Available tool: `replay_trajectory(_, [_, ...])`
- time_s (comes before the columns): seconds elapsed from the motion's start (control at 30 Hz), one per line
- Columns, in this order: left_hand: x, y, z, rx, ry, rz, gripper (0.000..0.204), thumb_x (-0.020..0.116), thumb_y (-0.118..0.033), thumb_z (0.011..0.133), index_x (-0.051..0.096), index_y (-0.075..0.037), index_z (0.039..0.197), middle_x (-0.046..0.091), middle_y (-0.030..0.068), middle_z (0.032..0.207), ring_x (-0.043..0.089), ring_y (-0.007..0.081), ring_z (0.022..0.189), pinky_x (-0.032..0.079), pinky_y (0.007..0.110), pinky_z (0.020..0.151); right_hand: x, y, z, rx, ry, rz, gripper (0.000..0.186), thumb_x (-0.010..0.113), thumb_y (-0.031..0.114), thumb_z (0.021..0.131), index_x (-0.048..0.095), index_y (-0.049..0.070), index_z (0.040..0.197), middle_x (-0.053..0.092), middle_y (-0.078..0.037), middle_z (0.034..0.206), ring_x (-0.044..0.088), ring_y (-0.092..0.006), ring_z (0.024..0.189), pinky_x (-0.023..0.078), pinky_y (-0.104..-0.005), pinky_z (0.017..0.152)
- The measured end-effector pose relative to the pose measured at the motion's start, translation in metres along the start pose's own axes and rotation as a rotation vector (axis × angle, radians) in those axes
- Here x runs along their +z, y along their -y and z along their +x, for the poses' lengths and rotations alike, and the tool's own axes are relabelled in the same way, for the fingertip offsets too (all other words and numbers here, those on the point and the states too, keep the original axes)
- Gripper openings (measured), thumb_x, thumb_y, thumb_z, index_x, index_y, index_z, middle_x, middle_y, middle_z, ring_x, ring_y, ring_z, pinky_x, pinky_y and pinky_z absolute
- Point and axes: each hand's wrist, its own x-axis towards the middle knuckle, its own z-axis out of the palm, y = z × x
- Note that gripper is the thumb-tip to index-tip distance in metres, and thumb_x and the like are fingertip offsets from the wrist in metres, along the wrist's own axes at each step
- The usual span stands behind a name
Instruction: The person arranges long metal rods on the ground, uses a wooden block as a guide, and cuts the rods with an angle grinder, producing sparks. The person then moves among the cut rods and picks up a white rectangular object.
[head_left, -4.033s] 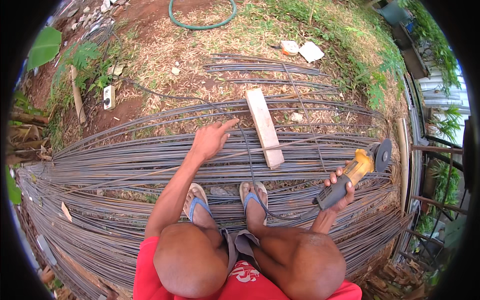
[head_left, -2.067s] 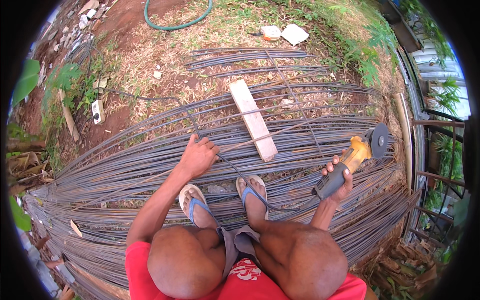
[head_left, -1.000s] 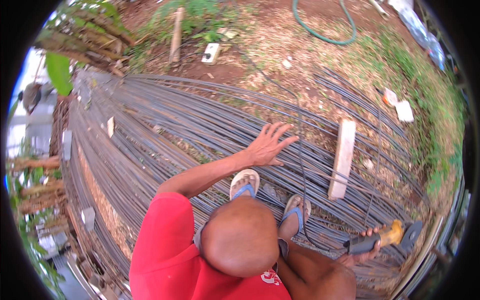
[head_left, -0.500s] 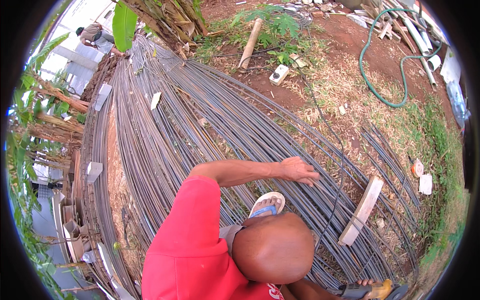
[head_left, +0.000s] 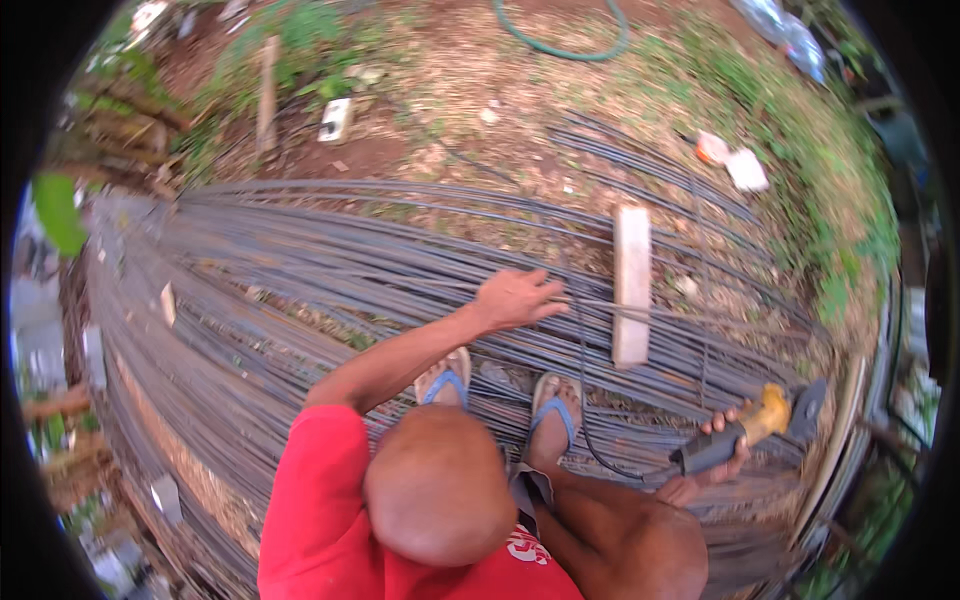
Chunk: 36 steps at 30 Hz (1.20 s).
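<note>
My left hand (head_left: 520,298) reaches over a wide spread of long steel bars (head_left: 400,235), its fingers closed around one thin bar (head_left: 590,304) that runs off to the right. Down at the right, my right hand (head_left: 738,455) grips an angle grinder (head_left: 708,450) with a dark grey body and a yellow head. The grinder's disc and guard (head_left: 808,408) point right, just over the bar ends. A black cord (head_left: 590,440) trails from its rear across the bars. Motion blurs the picture somewhat.
A pale wooden block (head_left: 631,290) lies across the bars between my hands. My sandalled feet (head_left: 553,410) stand among the bars. A white socket box (head_left: 336,120), a green hose (head_left: 570,52) and an orange-and-white item (head_left: 712,149) lie on the ground beyond. Shorter bars (head_left: 650,165) lie apart.
The view has swung to the right, bringing the grinder and my right hand fully into sight. Both feet now show. My left hand stays on the bars.
</note>
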Motion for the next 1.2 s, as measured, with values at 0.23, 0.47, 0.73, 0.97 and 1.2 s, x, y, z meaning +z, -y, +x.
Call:
replay_trajectory(0.23, [-0.029,-0.011,0.018,-0.271,0.291,-0.197,0.028,0.062,-0.032,0.103,0.074,-0.007,0.102,0.071,0.0159,0.094,0.069,0.0398,0.091,0.054,0.051,0.076,0.006,0.002,-0.002,-0.104,-0.115,0.010,0.076,0.066,0.025,0.093,0.032,0.000,0.157,0.052,-0.015,0.112,0.059,-0.0215,0.089,0.058,-0.0372,0.073])
replay_trajectory(0.47, [-0.023,0.002,0.020,-0.212,0.133,-0.107,0.021,0.070,-0.027,0.100,0.072,-0.006,0.096,0.071,0.0165,0.092,0.068,0.0416,0.081,0.052,0.051,0.071,0.011,-0.009,-0.011,-0.097,-0.226,-0.013,0.077,0.067,0.026,0.091,0.034,-0.001,0.154,0.054,-0.013,0.108,0.062,-0.0205,0.086,0.060,-0.0367,0.071])
replay_trajectory(0.73, [-0.007,0.021,0.038,-0.150,-0.062,-0.007,0.016,0.069,-0.022,0.100,0.068,-0.007,0.095,0.068,0.0151,0.092,0.066,0.0407,0.080,0.051,0.051,0.070,0.019,-0.007,-0.005,-0.074,-0.216,0.045,0.077,0.068,0.022,0.086,0.036,0.001,0.154,0.058,-0.014,0.105,0.065,-0.0228,0.084,0.063,-0.0395,0.070])
replay_trajectory(0.97, [-0.011,0.018,0.040,-0.165,-0.028,0.011,0.018,0.074,-0.015,0.094,0.068,-0.008,0.110,0.069,0.0113,0.100,0.065,0.0323,0.098,0.043,0.048,0.094,0.013,-0.002,-0.005,-0.077,-0.229,0.031,0.078,0.069,0.023,0.085,0.037,0.003,0.153,0.059,-0.014,0.105,0.064,-0.0235,0.084,0.062,-0.0393,0.069])
replay_trajectory(1.2, [-0.043,0.011,0.048,-0.124,-0.278,0.062,0.027,0.073,-0.009,0.086,0.065,-0.008,0.111,0.064,0.0127,0.107,0.058,0.0326,0.104,0.043,0.046,0.093,0.008,-0.001,-0.006,-0.081,-0.236,0.036,0.077,0.068,0.023,0.085,0.037,0.004,0.153,0.059,-0.013,0.104,0.064,-0.0231,0.083,0.062,-0.0388,0.070])
